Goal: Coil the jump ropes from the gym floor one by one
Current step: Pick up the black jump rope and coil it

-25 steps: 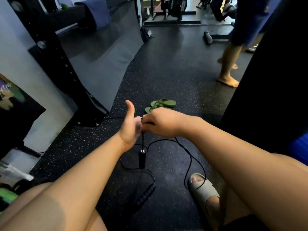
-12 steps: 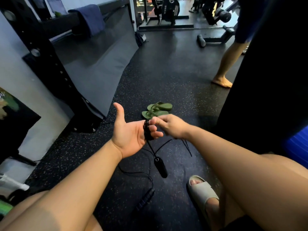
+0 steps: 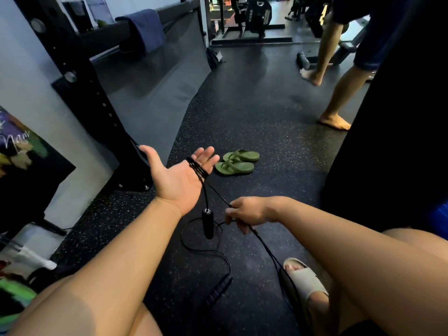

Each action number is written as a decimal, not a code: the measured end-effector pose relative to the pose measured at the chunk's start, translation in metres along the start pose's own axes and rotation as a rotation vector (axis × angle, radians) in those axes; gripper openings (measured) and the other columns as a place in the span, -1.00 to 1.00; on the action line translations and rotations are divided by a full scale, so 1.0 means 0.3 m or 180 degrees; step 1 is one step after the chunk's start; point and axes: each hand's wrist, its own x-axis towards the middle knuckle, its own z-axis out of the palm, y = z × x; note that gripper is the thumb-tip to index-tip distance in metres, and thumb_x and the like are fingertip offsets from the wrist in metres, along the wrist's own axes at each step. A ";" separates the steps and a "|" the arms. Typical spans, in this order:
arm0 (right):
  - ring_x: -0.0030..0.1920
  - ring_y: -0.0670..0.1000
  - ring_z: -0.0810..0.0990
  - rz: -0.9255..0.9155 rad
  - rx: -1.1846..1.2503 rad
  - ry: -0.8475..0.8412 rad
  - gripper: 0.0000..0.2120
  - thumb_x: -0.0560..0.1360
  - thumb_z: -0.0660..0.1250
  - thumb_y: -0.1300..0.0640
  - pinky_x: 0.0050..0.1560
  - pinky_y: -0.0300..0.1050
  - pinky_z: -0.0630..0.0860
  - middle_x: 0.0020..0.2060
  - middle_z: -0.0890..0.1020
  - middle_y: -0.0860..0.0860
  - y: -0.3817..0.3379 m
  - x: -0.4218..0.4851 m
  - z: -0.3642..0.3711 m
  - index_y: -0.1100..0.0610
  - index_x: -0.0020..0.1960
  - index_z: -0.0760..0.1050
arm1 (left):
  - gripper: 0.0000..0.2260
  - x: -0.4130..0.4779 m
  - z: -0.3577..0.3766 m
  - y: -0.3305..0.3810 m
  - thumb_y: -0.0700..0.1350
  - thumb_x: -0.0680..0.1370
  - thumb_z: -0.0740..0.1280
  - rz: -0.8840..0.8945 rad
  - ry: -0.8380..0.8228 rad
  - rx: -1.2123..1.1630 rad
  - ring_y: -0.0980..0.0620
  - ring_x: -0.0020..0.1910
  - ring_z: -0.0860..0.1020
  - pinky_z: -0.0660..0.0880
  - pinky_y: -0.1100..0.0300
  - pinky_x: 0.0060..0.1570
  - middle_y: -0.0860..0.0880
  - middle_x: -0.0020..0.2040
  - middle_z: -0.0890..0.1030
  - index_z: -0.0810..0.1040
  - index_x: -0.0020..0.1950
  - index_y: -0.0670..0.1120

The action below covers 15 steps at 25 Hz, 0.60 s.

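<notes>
My left hand [image 3: 178, 177] is held out palm up with straight fingers, and several loops of a thin black jump rope [image 3: 198, 169] are wound round those fingers. One black handle [image 3: 208, 225] hangs from the loops below my wrist. My right hand [image 3: 247, 213] is lower and to the right, pinching the rope's free length, which runs taut up to the left hand and trails down past my foot. A second, ribbed black handle [image 3: 218, 291] lies on the floor with slack rope curling above it.
A pair of green flip-flops [image 3: 236, 162] lies on the speckled black floor just beyond my left hand. My foot in a beige slide [image 3: 305, 284] is at lower right. Another person's bare legs [image 3: 337, 98] stand at right. A black rack upright [image 3: 80, 93] rises on the left.
My right hand has dropped away from the left hand and down to the right, drawing the rope out taut. My left hand has opened flat, palm up, with the loops still on its fingers.
</notes>
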 end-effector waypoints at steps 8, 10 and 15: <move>-0.29 0.00 0.63 -0.0507 -0.1158 0.0205 -0.78 0.63 0.12 0.07 -0.18 -0.04 0.53 -0.21 0.62 0.01 -0.117 -0.096 -0.056 0.08 0.06 0.53 | 0.04 0.055 -0.080 0.005 0.52 0.46 -0.29 0.0149 0.0582 0.1377 -0.18 0.23 0.61 0.35 -0.04 0.43 -0.27 0.21 0.63 0.32 0.45 -0.32; -0.18 -0.01 0.59 -0.0914 -0.1347 0.0596 -0.78 0.64 0.15 0.06 -0.12 -0.12 0.44 -0.14 0.63 -0.03 -0.144 -0.115 -0.084 0.04 0.00 0.56 | 0.03 0.058 -0.096 -0.024 0.47 0.48 -0.37 -0.0183 0.0506 0.2100 -0.15 0.23 0.61 0.37 0.07 0.32 -0.25 0.21 0.64 0.33 0.46 -0.31; -0.22 -0.01 0.52 -0.1502 -0.1412 0.1392 -0.78 0.62 0.24 0.05 -0.17 -0.10 0.37 -0.28 0.57 -0.11 -0.125 -0.136 -0.170 0.11 -0.08 0.59 | 0.10 0.016 -0.077 -0.061 0.54 0.31 -0.32 -0.1173 -0.0576 0.3069 -0.20 0.09 0.63 0.42 -0.02 0.32 -0.28 -0.02 0.69 0.60 0.14 -0.27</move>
